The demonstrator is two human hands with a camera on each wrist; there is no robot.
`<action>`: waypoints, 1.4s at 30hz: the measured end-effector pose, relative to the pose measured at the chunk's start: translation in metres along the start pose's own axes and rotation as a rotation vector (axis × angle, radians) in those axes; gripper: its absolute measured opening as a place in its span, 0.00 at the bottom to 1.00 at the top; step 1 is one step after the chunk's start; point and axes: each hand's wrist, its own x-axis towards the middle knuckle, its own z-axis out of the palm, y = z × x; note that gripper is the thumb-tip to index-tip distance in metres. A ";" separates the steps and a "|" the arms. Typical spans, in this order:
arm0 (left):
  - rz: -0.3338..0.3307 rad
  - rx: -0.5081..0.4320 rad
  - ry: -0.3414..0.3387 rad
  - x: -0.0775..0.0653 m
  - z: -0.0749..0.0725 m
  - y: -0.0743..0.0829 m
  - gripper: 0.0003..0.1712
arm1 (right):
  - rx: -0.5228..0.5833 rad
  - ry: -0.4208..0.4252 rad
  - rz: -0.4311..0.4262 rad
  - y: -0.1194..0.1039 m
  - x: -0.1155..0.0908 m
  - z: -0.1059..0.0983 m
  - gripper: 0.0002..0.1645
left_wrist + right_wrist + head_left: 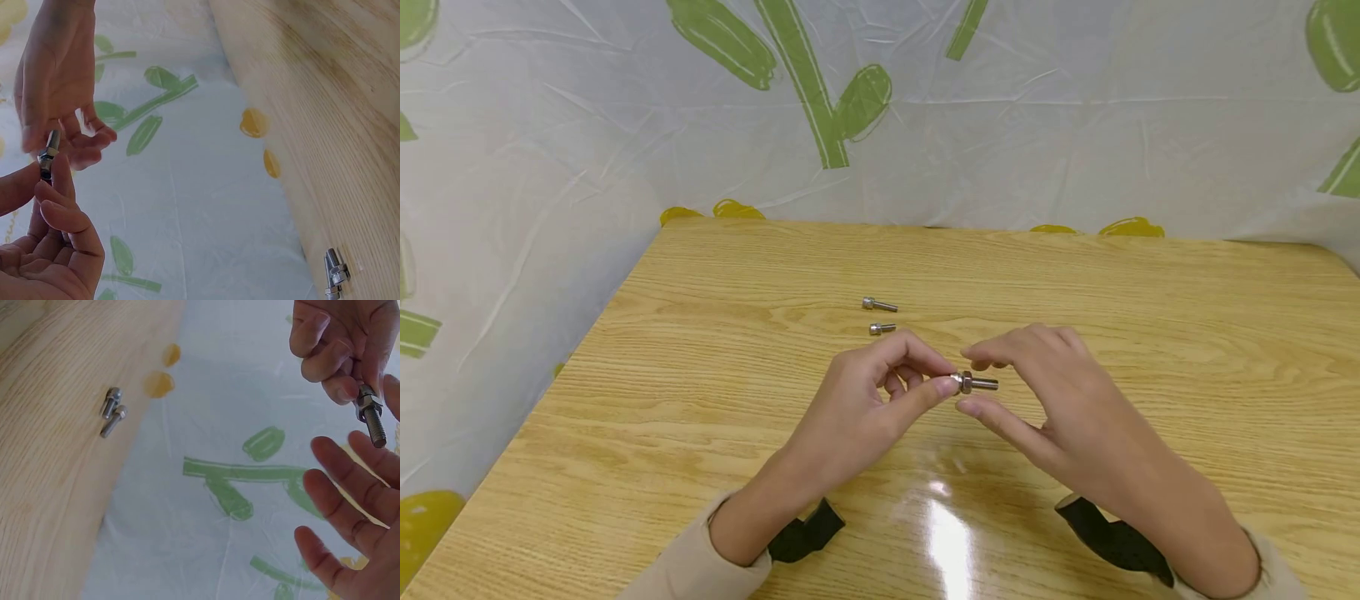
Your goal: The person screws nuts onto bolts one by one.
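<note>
Between thumb and index finger, my left hand [861, 412] pinches the head end of a silver bolt [987, 384]. A hex nut [967, 382] sits on the bolt close to the head, and the threaded shank points right. My right hand [1075, 408] is spread around the nut and shank, thumb below and fingers above, with gaps to the metal. In the right wrist view the threads of the bolt [375, 428] show plainly, and the right fingers [340, 500] are apart and hold nothing. The left fingertips cover most of the bolt's head.
Two more bolts, a longer one [883, 306] and a shorter one [886, 328], lie on the wooden table [737, 333] beyond the left hand. Behind the table hangs a pale sheet [970, 142] with green leaf prints. A dark strap hangs at each wrist.
</note>
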 end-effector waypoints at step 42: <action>-0.011 -0.003 -0.001 -0.001 0.002 0.001 0.04 | 0.014 0.013 -0.030 -0.001 0.001 0.003 0.08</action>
